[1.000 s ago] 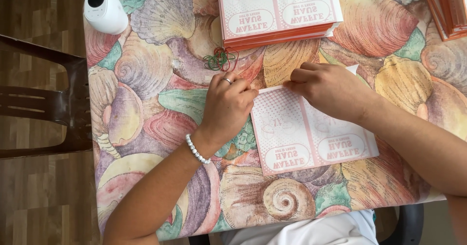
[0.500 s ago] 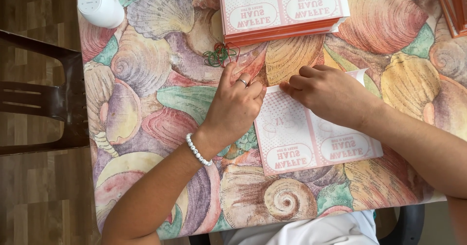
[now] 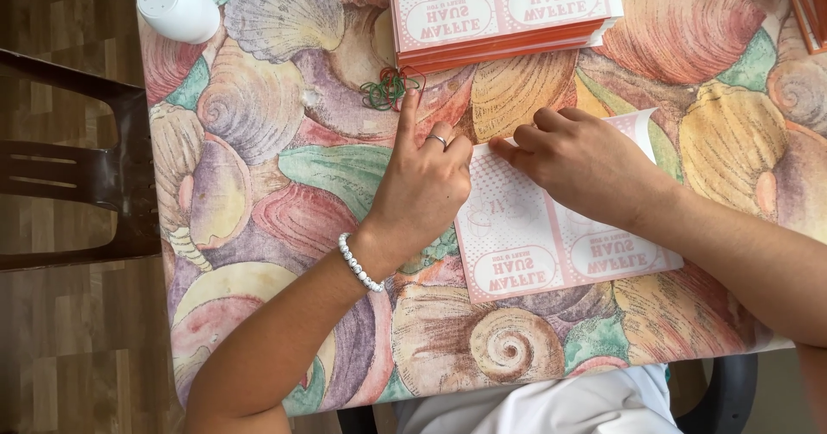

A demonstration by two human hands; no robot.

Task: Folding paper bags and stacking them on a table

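A flat pink-and-white printed cardboard sheet (image 3: 551,227) lies on a table covered with a seashell-pattern cloth (image 3: 284,167). My right hand (image 3: 586,163) rests on the sheet's upper part, fingers curled and pressing its top left edge. My left hand (image 3: 422,184), with a ring and a white bead bracelet, sits at the sheet's left edge; its index finger stretches up toward a small tangle of red and green rubber bands (image 3: 389,87). Neither hand lifts anything.
A stack of the same pink sheets with orange edges (image 3: 504,12) lies at the top centre. A white round device (image 3: 177,2) stands at the top left corner. Another orange stack (image 3: 808,8) shows at the top right. A dark chair (image 3: 77,176) stands left of the table.
My left hand has extended its index finger upward toward the rubber bands. My right hand stays on the sheet, which has shifted slightly under it.
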